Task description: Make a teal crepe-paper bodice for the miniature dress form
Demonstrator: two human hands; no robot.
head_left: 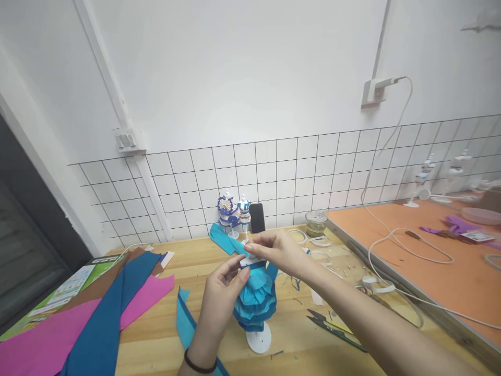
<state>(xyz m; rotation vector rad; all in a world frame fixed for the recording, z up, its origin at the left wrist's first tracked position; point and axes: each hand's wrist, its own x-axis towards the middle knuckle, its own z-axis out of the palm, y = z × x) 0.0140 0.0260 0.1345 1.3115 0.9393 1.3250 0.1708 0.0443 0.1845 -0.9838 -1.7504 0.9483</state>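
Observation:
A miniature dress form in a ruffled turquoise and dark-blue crepe paper dress (256, 292) stands upright on a round white base (259, 340). My left hand (221, 290) is closed around the white-edged bodice, thumb in front and fingers at the left side. At the top of the form my right hand (279, 253) pinches with thumb and forefinger, at the end of a turquoise crepe paper strip (225, 238) that reaches back to the left. Its fingers hide part of the form's top. Another turquoise and blue strip (186, 318) lies beside my left wrist.
Pink paper (146, 303) and dark-blue paper (102, 313) lie at left. Thread snips (336, 330) are at right, near white ribbon rolls and scraps. Behind stand decorated dress forms (228, 211), a phone (257, 218) and a glass jar (315, 223). A cable crosses the orange table (438, 271).

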